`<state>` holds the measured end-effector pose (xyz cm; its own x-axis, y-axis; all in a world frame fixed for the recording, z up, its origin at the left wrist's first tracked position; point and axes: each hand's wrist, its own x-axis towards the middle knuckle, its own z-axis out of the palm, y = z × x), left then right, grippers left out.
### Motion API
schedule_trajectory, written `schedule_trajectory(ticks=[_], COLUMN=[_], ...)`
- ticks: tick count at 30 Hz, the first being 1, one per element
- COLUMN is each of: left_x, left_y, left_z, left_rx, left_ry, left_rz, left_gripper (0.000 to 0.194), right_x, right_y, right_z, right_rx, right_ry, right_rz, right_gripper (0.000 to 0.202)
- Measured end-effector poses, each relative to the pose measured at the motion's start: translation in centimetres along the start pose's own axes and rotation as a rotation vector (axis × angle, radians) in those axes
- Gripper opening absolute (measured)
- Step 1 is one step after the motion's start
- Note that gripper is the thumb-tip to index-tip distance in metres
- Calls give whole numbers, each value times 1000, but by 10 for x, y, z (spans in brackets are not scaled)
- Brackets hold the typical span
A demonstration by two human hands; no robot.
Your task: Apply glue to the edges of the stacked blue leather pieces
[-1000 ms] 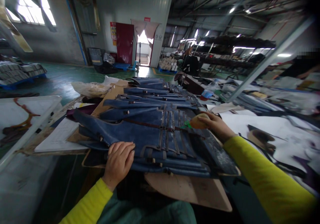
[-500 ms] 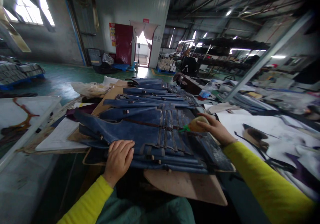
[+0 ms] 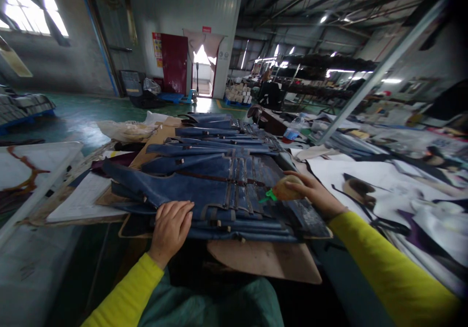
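Note:
My right hand is wrapped round a yellowish squeeze bottle, held on its side. Its green nozzle points left, over the right part of the blue leather pieces. Whether the tip touches the surface I cannot tell. On the near left edge of the leather lies my left hand, palm down with its fingers flat and nothing visible in them. Dark strips cross the leather, and a thin brown strap runs along it. Small clips or tabs show along the layered edges.
The leather layers rest on a board with a tan rounded panel jutting towards me. White papers lie at left, and a drink bottle stands at back right. A metal post slants up at right. Far behind, a person sits.
The squeeze bottle in my right hand has come nearer to me and slightly right, so its nozzle has left the brown strap. My left hand stays on the leather. The view has shifted a little.

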<state>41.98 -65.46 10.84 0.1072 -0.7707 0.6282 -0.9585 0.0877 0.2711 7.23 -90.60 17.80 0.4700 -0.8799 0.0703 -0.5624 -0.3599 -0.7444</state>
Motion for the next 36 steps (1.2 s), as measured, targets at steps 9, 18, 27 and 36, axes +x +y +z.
schedule_trajectory(ticks=[9,18,27,36], left_x=[0,0,1,-1], left_y=[-1,0,0,-1], left_z=[0,0,-1,1], left_rx=[-14,-18,-17,-17], left_ry=[-3,2,13,1], left_rz=[-4,-4,9,-1], left_gripper=[27,26,29,27], right_x=[-25,-38,-41,-14], right_y=[-15,-18,-26,-17], right_z=[1,2,9,22], right_rx=[38,23,21,-32], right_ry=[-19,26,28,140], right_rz=[15,29,-43,-154], right_gripper=[50,49,50,56])
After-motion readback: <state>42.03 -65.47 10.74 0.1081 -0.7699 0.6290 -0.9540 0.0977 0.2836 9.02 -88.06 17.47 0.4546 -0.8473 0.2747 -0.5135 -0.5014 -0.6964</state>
